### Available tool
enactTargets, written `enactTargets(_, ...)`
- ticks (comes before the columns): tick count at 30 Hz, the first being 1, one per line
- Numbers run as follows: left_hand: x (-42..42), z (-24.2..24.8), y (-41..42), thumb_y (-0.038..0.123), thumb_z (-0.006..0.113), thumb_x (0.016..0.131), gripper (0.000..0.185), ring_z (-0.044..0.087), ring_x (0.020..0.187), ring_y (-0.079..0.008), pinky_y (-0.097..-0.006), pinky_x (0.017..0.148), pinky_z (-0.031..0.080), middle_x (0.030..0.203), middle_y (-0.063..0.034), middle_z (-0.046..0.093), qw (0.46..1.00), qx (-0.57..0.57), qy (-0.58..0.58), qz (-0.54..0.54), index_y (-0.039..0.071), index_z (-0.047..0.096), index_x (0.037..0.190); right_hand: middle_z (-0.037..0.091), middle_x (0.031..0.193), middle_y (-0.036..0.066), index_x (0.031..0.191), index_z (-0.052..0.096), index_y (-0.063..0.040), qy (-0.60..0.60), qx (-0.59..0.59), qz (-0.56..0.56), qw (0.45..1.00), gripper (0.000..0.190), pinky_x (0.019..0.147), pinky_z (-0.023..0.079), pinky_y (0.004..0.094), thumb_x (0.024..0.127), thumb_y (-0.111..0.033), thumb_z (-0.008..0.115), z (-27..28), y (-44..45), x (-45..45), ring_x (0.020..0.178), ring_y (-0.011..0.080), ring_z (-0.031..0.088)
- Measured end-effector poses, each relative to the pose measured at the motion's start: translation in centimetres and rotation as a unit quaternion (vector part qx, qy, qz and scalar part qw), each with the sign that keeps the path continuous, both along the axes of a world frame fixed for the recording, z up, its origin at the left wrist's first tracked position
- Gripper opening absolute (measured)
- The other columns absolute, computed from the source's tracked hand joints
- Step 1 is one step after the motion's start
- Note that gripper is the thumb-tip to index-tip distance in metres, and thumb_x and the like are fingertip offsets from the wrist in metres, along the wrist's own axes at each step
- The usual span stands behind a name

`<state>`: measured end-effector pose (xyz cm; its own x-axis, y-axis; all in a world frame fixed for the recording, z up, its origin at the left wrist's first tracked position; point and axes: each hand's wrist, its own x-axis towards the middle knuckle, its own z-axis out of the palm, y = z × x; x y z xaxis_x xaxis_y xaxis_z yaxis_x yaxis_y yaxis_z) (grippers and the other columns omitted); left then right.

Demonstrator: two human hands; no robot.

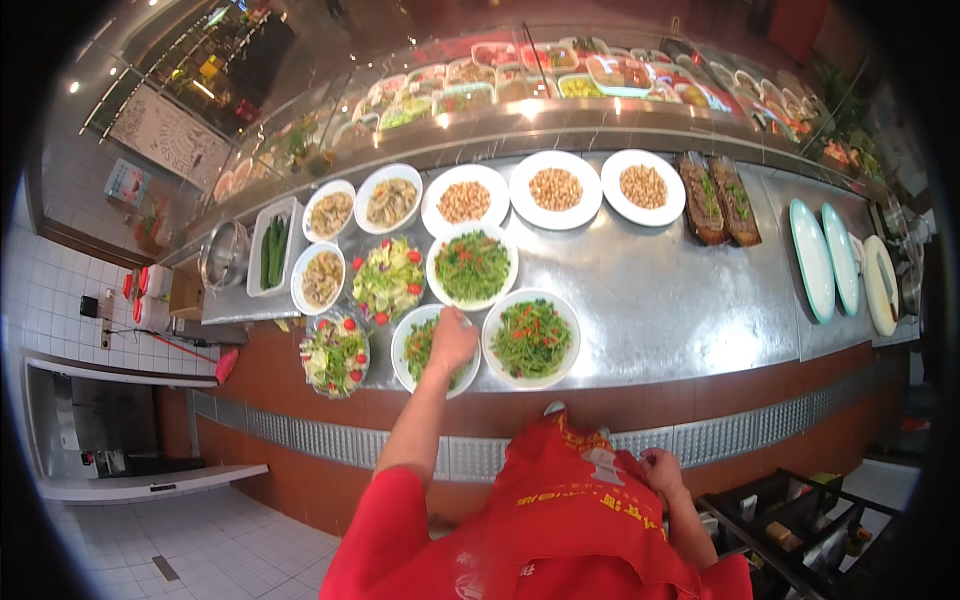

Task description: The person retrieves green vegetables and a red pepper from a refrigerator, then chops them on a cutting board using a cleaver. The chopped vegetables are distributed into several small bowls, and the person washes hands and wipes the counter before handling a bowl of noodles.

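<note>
My left hand reaches over the upper right of a white bowl of shredded greens at the counter's near edge. Its fingers are bent down by the rim, and whether they grip it is hidden. Two more white bowls of greens with red bits stand close by, one farther back and one to the right. Leafy salads with cherry tomatoes lie to the left, the nearer one in a clear bowl. Low beside my red apron is my right hand, fingers curled, apart from the food.
Three white plates of peanuts line the back of the steel counter. Cucumbers lie in a white tray beside a steel bowl. Pale oval plates stand right. A glass-fronted food display runs behind. A black rack is lower right.
</note>
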<state>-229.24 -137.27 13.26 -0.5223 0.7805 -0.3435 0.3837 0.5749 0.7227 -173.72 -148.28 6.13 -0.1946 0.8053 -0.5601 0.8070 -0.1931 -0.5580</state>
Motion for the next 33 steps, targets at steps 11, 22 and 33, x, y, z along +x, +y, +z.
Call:
enactTargets(11,15.4,4.2,-6.3,0.003,0.076,0.094,0.025,0.056,0.075,-0.0062,-0.0261,0.067,0.048,0.085,0.0017,0.059,0.946,0.204,-0.253,-0.027,0.006,0.053,0.105,0.077,0.100,0.018,0.101,0.078,-0.010,-0.041,-0.026,0.012,0.999,0.030,0.086,0.058,0.0485,0.087,-0.037,0.076,-0.6,1.9,1.8,0.097,0.0390,0.073)
enactTargets(22,42.8,-0.8,3.2,0.021,0.083,0.088,0.040,0.073,0.090,-0.0232,-0.0360,0.083,0.059,0.100,-0.0110,0.074,0.872,0.003,-0.152,-0.465,0.002,0.066,0.119,0.075,0.090,0.018,0.089,0.074,-0.007,-0.007,0.072,-0.305,0.950,0.017,0.076,0.058,0.0450,0.081,-0.021,0.078,-6.7,0.2,24.1,0.085,0.0346,0.074)
enactTargets(33,81.9,-0.2,16.0,0.026,0.082,0.090,0.042,0.074,0.098,-0.0310,-0.0404,0.087,0.059,0.111,-0.0184,0.074,0.753,0.016,-0.066,-0.655,0.001,0.067,0.120,0.076,0.083,0.012,0.082,0.075,-0.008,-0.054,0.062,-0.661,0.746,0.005,0.075,0.059,0.0409,0.078,-0.008,0.075,-10.5,-6.5,55.5,0.079,0.0294,0.075)
